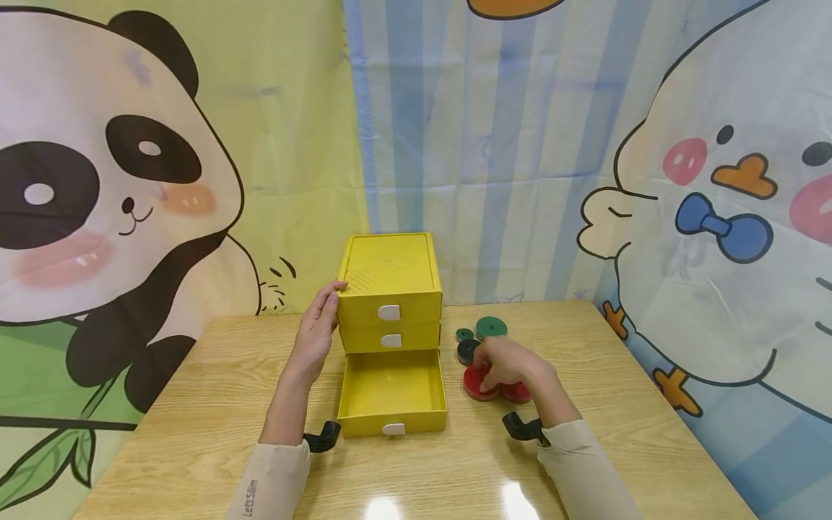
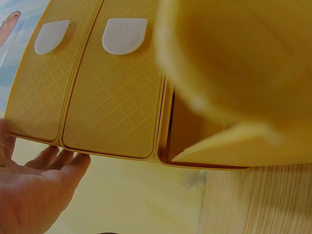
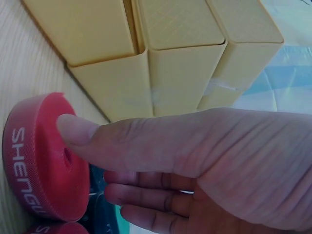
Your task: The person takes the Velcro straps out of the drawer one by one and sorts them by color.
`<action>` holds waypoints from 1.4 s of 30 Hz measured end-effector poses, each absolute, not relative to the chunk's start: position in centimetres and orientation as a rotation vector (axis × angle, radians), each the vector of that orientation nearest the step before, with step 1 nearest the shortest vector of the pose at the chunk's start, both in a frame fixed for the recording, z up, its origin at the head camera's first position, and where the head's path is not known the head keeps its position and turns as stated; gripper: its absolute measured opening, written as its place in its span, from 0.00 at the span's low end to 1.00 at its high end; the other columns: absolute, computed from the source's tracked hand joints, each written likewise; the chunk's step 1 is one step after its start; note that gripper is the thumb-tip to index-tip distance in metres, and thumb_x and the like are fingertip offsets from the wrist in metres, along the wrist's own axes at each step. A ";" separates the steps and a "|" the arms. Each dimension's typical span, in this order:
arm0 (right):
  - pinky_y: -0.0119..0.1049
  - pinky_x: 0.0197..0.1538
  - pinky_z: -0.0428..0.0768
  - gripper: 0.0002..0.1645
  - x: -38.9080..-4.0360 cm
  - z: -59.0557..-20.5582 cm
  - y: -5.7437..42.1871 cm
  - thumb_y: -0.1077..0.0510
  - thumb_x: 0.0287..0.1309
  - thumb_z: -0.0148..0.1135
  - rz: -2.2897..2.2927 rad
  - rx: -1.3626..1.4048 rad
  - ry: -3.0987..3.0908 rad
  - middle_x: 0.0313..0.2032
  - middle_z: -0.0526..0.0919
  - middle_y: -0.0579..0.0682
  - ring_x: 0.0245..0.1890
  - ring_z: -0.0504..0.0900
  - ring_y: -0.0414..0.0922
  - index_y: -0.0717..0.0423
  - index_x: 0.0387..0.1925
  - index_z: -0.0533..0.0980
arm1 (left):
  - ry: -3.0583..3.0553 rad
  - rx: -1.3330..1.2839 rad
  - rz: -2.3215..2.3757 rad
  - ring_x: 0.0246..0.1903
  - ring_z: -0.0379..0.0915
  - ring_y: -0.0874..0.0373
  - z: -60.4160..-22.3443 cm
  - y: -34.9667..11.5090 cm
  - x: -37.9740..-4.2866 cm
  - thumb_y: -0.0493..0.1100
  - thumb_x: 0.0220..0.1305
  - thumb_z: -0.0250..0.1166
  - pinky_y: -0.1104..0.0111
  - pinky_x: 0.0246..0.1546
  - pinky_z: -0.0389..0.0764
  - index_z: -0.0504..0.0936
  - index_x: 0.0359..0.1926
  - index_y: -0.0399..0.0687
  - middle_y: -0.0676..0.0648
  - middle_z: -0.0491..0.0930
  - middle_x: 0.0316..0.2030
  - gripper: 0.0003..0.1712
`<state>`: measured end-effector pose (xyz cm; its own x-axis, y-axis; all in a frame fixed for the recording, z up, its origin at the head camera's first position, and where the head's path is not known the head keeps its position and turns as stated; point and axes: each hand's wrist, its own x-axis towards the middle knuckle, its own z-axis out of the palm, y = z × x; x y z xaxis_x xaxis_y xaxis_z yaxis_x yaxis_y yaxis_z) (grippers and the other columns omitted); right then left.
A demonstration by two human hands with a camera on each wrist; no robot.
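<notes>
A yellow drawer cabinet (image 1: pixel 390 263) stands on the table, its bottom drawer (image 1: pixel 393 390) pulled out with a bare floor showing. My left hand (image 1: pixel 318 325) rests against the cabinet's left side, fingertips at the upper edge; in the left wrist view this hand (image 2: pixel 41 185) lies along the side wall. To the cabinet's right, my right hand (image 1: pixel 510 361) reaches over a red tape roll (image 1: pixel 476 386) lying flat. In the right wrist view, the thumb lies over the top of this red roll (image 3: pixel 48 161), while the visible fingers hang beyond its edge.
A second red roll (image 1: pixel 518 393) lies partly under the right hand. Behind are a black roll (image 1: pixel 466 352), a small green roll (image 1: pixel 464 334) and a larger green roll (image 1: pixel 492 327). Two upper drawers (image 1: pixel 416 336) are pushed in. Printed curtains (image 1: pixel 481 180) hang behind the table.
</notes>
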<state>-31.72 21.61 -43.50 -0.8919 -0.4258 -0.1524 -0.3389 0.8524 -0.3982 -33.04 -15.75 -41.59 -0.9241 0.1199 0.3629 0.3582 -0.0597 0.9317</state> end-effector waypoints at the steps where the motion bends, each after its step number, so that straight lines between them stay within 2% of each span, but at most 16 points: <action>1: 0.45 0.46 0.84 0.17 -31.7 -43.4 21.6 0.63 0.48 0.83 -0.542 -0.618 2.800 0.39 0.88 0.49 0.38 0.82 0.45 0.54 0.41 0.86 | -2.030 -0.524 -2.107 0.65 0.64 0.55 -41.6 -15.8 -33.0 0.59 0.83 0.46 0.48 0.75 0.58 0.67 0.73 0.52 0.50 0.68 0.68 0.28; 7: 0.52 0.55 0.83 0.29 -31.3 -42.6 21.4 0.60 0.51 0.82 -0.608 -0.715 2.777 0.51 0.87 0.55 0.50 0.85 0.55 0.56 0.56 0.84 | -2.030 -0.520 -2.105 0.64 0.65 0.55 -41.7 -15.8 -33.0 0.59 0.83 0.46 0.47 0.75 0.58 0.67 0.73 0.52 0.49 0.68 0.68 0.28; 14: 0.48 0.53 0.84 0.32 -30.6 -41.7 20.9 0.59 0.54 0.81 -0.662 -0.896 2.764 0.53 0.86 0.56 0.51 0.84 0.55 0.55 0.61 0.81 | -2.033 -0.534 -2.094 0.66 0.64 0.55 -41.8 -15.8 -33.2 0.60 0.83 0.47 0.46 0.75 0.57 0.68 0.73 0.53 0.50 0.67 0.70 0.28; 17: 0.46 0.54 0.85 0.33 -30.3 -41.2 20.5 0.56 0.56 0.80 -0.722 -0.953 2.749 0.53 0.86 0.52 0.51 0.85 0.51 0.57 0.63 0.80 | -2.037 -0.532 -2.087 0.66 0.65 0.55 -41.8 -15.9 -33.3 0.59 0.83 0.46 0.45 0.75 0.57 0.68 0.73 0.54 0.49 0.67 0.70 0.27; 22: 0.43 0.50 0.84 0.33 -29.8 -40.6 19.9 0.53 0.59 0.78 -0.794 -1.062 2.738 0.45 0.84 0.44 0.45 0.82 0.44 0.53 0.64 0.80 | -2.043 -0.529 -2.077 0.63 0.66 0.56 -41.9 -15.9 -33.4 0.60 0.83 0.46 0.47 0.73 0.59 0.68 0.73 0.55 0.50 0.69 0.66 0.27; 25: 0.47 0.51 0.85 0.32 -29.2 -40.0 19.3 0.55 0.60 0.77 -0.893 -1.118 2.700 0.47 0.85 0.47 0.46 0.84 0.48 0.53 0.65 0.79 | -2.039 -0.532 -2.079 0.63 0.66 0.56 -41.9 -15.8 -33.4 0.61 0.82 0.47 0.47 0.73 0.59 0.68 0.72 0.55 0.50 0.70 0.64 0.28; 29: 0.51 0.55 0.85 0.37 -28.5 -39.5 18.1 0.58 0.60 0.76 -1.006 -1.196 2.632 0.54 0.85 0.52 0.50 0.86 0.51 0.57 0.69 0.75 | -2.034 -0.528 -2.089 0.64 0.66 0.56 -41.9 -15.8 -33.4 0.61 0.82 0.47 0.46 0.75 0.58 0.68 0.72 0.55 0.50 0.70 0.64 0.28; 37: 0.39 0.55 0.86 0.42 -27.6 -39.8 15.9 0.58 0.60 0.76 -1.076 -1.283 2.478 0.52 0.84 0.52 0.49 0.88 0.47 0.53 0.74 0.70 | -2.041 -0.516 -2.089 0.63 0.66 0.55 -41.9 -15.9 -33.4 0.60 0.83 0.47 0.46 0.75 0.58 0.68 0.73 0.53 0.49 0.70 0.63 0.28; 42: 0.32 0.51 0.86 0.40 -27.0 -39.8 14.6 0.58 0.62 0.75 -1.052 -1.285 2.387 0.48 0.85 0.50 0.45 0.88 0.39 0.50 0.74 0.71 | -2.037 -0.519 -2.088 0.61 0.66 0.54 -41.9 -15.9 -33.4 0.61 0.82 0.47 0.46 0.75 0.58 0.68 0.72 0.53 0.49 0.71 0.62 0.28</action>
<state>-27.01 14.61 -39.85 -0.5876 -0.7994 0.1253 -0.6318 0.3566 -0.6882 -33.38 -15.85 -41.86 -0.9232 0.1136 0.3672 0.3643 -0.0464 0.9301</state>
